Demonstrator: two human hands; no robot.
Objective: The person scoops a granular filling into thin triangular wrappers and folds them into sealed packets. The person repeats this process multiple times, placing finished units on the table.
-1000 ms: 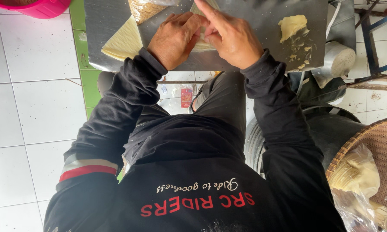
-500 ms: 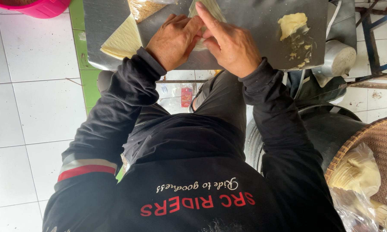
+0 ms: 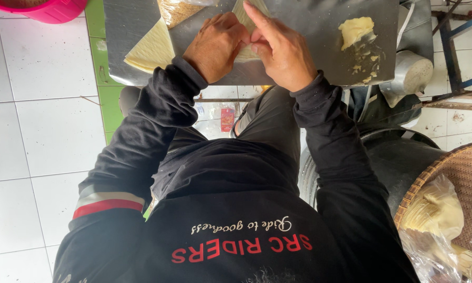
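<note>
Both hands have closed in since a second ago: left hand [image 3: 217,44] and right hand [image 3: 280,50] fingers pinch-folding the thin pale triangular wrapper [image 3: 245,32] mid grey metal surface [image 3: 309,31], filling probably tucked inside.

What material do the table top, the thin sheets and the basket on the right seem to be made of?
Table top: likely stainless steel; dull grey, brushed sheen.
Sheets: probably thin pastry dough; pale yellow, matte, flexible. Both hands, left and right, fold one.
Basket: woven cane or bamboo; brown plaited strands.
</note>
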